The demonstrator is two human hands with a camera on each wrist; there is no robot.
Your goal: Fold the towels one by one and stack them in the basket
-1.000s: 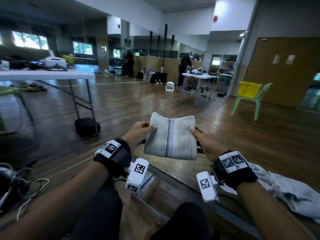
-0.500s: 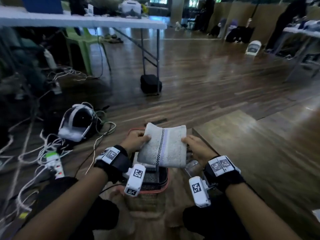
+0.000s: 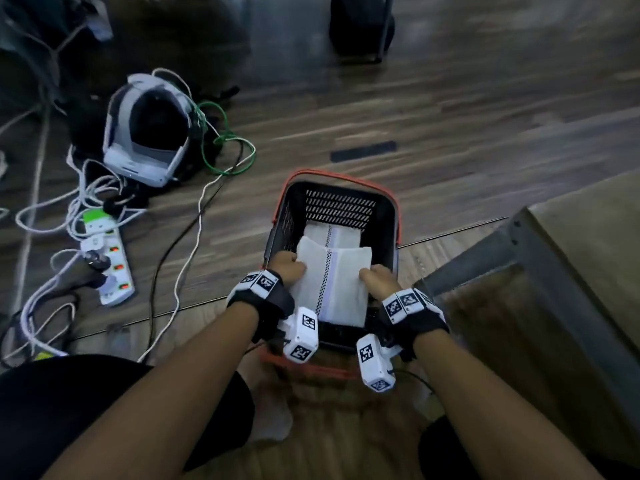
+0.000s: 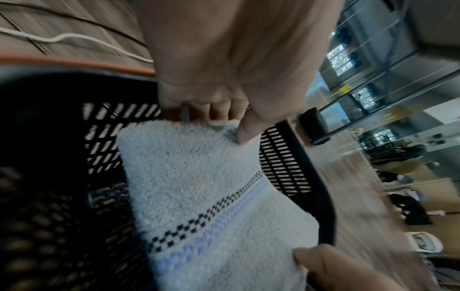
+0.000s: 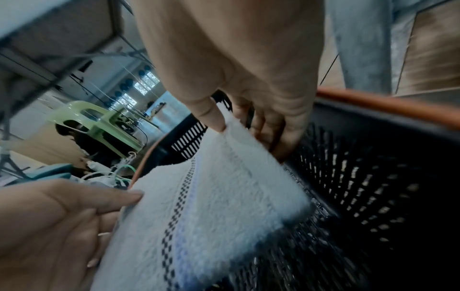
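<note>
A folded white towel (image 3: 332, 282) with a black-checked and lilac stripe hangs between my two hands, its lower part inside the black basket (image 3: 341, 202) with an orange rim, which stands on the floor. My left hand (image 3: 294, 268) pinches the towel's left edge, thumb on top (image 4: 245, 135). My right hand (image 3: 370, 277) pinches the right edge in the same way (image 5: 211, 118). Another folded towel (image 3: 332, 233) lies flat in the basket beneath the held one. The wrist views show the towel (image 4: 199, 187) (image 5: 211, 206) close to the basket's slotted walls (image 4: 49, 177) (image 5: 373, 177).
On the wooden floor to the left lie a white headset (image 3: 149, 133), a power strip (image 3: 107, 258) and several tangled cables (image 3: 207, 188). A table's metal leg and frame (image 3: 540, 271) stand right beside the basket. A black weight bag (image 3: 360, 26) sits at the far top.
Both hands have brought the folded towel down from in front of me into the basket on the floor. The head view has tipped down, and the grip is unchanged.
</note>
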